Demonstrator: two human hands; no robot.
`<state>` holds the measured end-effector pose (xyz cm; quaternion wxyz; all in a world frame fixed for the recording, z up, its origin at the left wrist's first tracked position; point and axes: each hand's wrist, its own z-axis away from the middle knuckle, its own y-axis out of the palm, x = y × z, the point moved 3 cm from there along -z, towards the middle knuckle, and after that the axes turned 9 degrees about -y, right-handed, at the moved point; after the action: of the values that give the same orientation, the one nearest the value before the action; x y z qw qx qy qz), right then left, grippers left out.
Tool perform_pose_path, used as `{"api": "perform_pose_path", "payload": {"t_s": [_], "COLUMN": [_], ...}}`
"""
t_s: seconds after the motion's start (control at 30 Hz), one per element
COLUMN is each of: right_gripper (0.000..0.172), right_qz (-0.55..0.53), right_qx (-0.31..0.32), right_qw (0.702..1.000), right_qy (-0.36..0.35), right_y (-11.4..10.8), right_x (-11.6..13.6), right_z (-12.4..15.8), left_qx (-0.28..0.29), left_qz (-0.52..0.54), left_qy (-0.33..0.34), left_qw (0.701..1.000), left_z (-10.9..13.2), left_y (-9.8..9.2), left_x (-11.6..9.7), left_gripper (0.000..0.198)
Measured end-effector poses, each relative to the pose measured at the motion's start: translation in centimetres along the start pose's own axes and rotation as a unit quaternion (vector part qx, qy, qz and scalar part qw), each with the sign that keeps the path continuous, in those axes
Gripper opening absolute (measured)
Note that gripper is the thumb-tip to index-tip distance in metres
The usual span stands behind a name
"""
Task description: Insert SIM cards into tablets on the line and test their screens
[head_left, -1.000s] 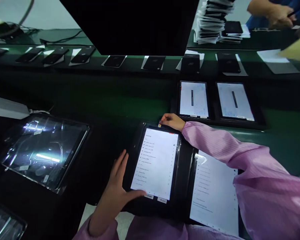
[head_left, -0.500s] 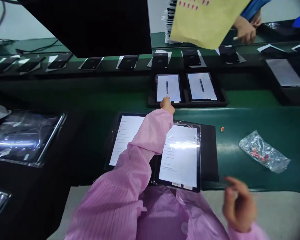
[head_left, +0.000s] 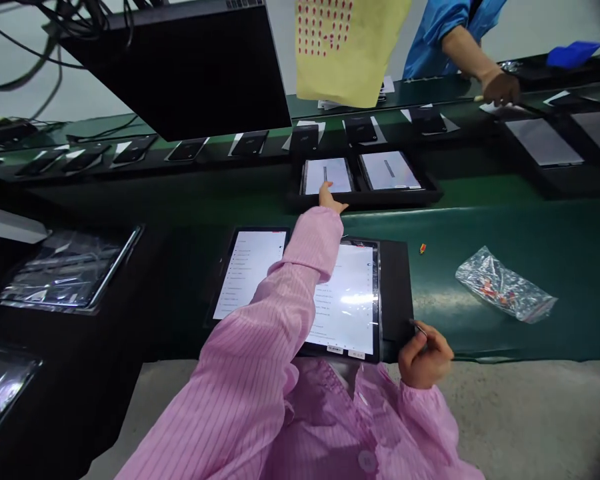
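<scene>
My left hand (head_left: 331,198) reaches far forward, fingers stretched out onto the near edge of a lit tablet (head_left: 330,175) in a black tray (head_left: 430,195); a second lit tablet (head_left: 390,170) lies beside it. My pink sleeve crosses two lit tablets close to me, the left one (head_left: 247,270) and the right one (head_left: 353,300), which sit in a black holder (head_left: 395,287). My right hand (head_left: 425,360) is closed on a thin metal tool (head_left: 420,328) at the holder's near right corner.
A plastic bag of small red parts (head_left: 505,285) and a tiny orange piece (head_left: 423,249) lie on the green belt. Film-wrapped tablets (head_left: 70,270) sit left. A dark monitor (head_left: 190,67) hangs above a row of phones (head_left: 250,143). A co-worker's hand (head_left: 500,87) works far right; a yellow sheet (head_left: 350,50) hangs.
A second ago both hands were at the near left tablet. My left hand has since reached the far tablet; my right hand dropped to the holder's corner and closed on the thin tool.
</scene>
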<state>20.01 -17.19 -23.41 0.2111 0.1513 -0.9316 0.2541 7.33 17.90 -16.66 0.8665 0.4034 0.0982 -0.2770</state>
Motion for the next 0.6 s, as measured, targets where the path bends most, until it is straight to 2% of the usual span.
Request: {"api": "perform_pose_path", "payload": {"t_s": [0.1, 0.17, 0.2, 0.27, 0.33, 0.43, 0.6], "right_gripper": [0.025, 0.037, 0.040, 0.040, 0.038, 0.033, 0.028], "right_qz": [-0.025, -0.010, 0.015, 0.084, 0.151, 0.206, 0.231], "right_qx": [0.117, 0.181, 0.197, 0.192, 0.172, 0.167, 0.206], "right_qw": [0.992, 0.983, 0.980, 0.977, 0.973, 0.964, 0.950], "right_qy": [-0.032, -0.039, -0.036, -0.023, -0.022, -0.020, 0.025], "right_y": [1.4, 2.1, 2.4, 2.5, 2.5, 3.0, 4.8], "right_x": [-0.4, -0.5, -0.5, -0.5, -0.4, -0.3, -0.8], "right_z": [-1.7, -1.9, -1.8, -1.6, -1.4, -1.9, -3.8], "left_qx": [0.000, 0.017, 0.028, 0.052, 0.075, 0.108, 0.159], "left_qz": [0.006, 0.019, 0.026, 0.035, 0.037, 0.028, -0.017], "left_qy": [-0.052, -0.061, -0.062, -0.062, -0.061, -0.052, 0.029], "left_qw": [0.999, 0.998, 0.997, 0.996, 0.995, 0.992, 0.987], "left_z": [0.3, 0.8, 1.3, 2.5, 4.2, 7.6, 13.7], "left_y": [0.4, 1.4, 2.1, 3.3, 3.9, 3.1, -0.2], "left_x": [0.2, -0.4, -0.9, -2.3, -4.1, -7.3, -12.6], "left_gripper": [0.037, 0.031, 0.023, 0.005, 0.011, 0.015, 0.016]}}
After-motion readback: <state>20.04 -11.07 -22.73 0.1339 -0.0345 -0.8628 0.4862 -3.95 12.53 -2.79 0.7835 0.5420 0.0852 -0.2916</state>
